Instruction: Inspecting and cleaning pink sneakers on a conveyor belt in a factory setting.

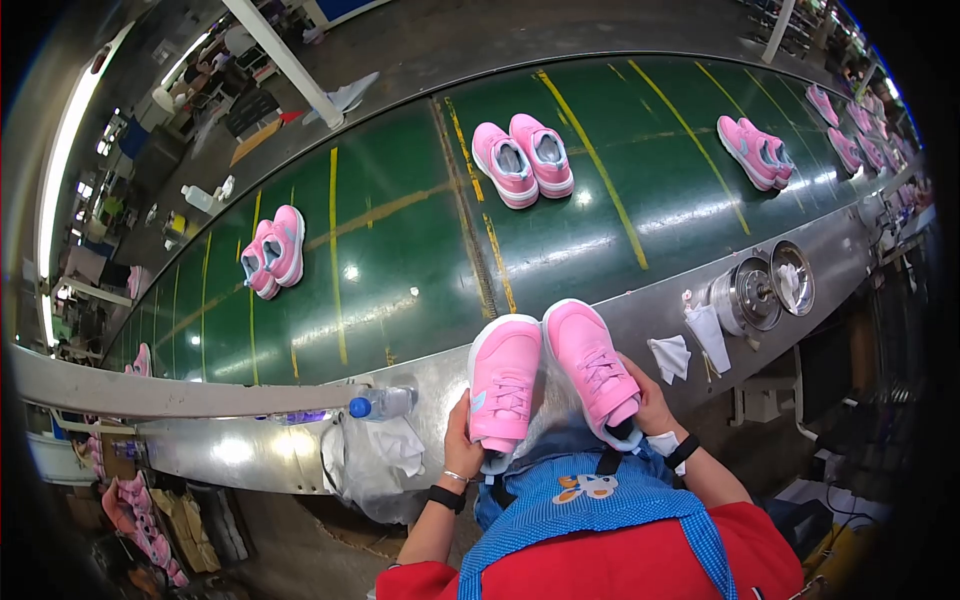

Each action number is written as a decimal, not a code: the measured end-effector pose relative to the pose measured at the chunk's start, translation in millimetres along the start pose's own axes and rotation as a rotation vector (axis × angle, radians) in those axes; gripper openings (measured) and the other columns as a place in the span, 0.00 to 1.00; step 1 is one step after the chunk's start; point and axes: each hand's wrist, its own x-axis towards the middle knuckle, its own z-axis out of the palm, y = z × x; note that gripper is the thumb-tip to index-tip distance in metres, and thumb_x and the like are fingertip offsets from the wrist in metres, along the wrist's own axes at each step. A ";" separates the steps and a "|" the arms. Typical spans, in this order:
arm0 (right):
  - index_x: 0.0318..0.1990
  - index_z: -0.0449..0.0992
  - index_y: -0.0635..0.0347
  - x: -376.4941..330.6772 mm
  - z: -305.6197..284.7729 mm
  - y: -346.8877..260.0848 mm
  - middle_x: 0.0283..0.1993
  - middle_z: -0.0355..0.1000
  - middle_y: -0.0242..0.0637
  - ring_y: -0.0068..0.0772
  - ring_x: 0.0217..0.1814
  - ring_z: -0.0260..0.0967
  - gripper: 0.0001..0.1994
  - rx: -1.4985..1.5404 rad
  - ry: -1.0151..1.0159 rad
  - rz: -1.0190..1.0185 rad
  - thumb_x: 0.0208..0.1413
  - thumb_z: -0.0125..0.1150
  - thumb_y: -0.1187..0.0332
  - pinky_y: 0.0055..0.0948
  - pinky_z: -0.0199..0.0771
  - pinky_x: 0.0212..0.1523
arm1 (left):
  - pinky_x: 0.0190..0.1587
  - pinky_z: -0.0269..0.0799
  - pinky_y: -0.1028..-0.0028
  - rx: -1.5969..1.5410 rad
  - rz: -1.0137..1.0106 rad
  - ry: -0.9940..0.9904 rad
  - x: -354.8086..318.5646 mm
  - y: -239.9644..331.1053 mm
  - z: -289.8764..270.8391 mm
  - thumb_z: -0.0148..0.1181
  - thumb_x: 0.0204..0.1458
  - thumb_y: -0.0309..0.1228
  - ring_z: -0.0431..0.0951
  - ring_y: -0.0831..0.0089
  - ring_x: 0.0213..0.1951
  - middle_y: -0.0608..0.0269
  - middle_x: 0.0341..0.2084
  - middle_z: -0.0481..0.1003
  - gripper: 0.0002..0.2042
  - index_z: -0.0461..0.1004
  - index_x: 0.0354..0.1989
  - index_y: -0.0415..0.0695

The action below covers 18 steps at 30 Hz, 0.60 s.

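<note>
I hold two pink shoes with white soles side by side, toes pointing away from me over the metal ledge. My left hand grips the heel end of the left pink shoe. My right hand grips the heel end of the right pink shoe. Both shoes are upright with their laces showing. A blue checked apron and red sleeves fill the bottom of the view.
A green conveyor belt with yellow lines carries pairs of pink shoes. A water bottle lies on the ledge at left. White cloths and round metal tins sit at right.
</note>
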 end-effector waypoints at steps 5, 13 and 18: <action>0.58 0.56 0.59 -5.0 -1.3 12.5 0.53 0.60 0.43 0.34 0.56 0.58 0.30 -0.269 0.124 -0.079 0.44 0.57 0.76 0.27 0.56 0.55 | 0.53 0.53 0.65 0.311 0.088 0.050 4.4 18.3 -9.2 0.60 0.33 0.26 0.59 0.55 0.49 0.50 0.45 0.61 0.35 0.55 0.56 0.40; 0.56 0.58 0.60 -4.4 8.1 13.5 0.51 0.60 0.47 0.44 0.54 0.58 0.32 -0.485 0.204 -0.130 0.37 0.58 0.77 0.32 0.56 0.55 | 0.51 0.51 0.61 0.480 0.124 0.183 4.6 48.4 -5.3 0.64 0.27 0.32 0.58 0.54 0.46 0.48 0.43 0.60 0.41 0.52 0.56 0.36; 0.56 0.58 0.59 -4.4 26.0 -3.3 0.48 0.59 0.47 0.47 0.52 0.57 0.34 -0.614 0.257 -0.111 0.35 0.59 0.76 0.34 0.57 0.52 | 0.51 0.49 0.61 0.624 0.070 0.192 1.2 59.4 -4.8 0.65 0.27 0.34 0.57 0.55 0.46 0.49 0.43 0.60 0.43 0.50 0.57 0.37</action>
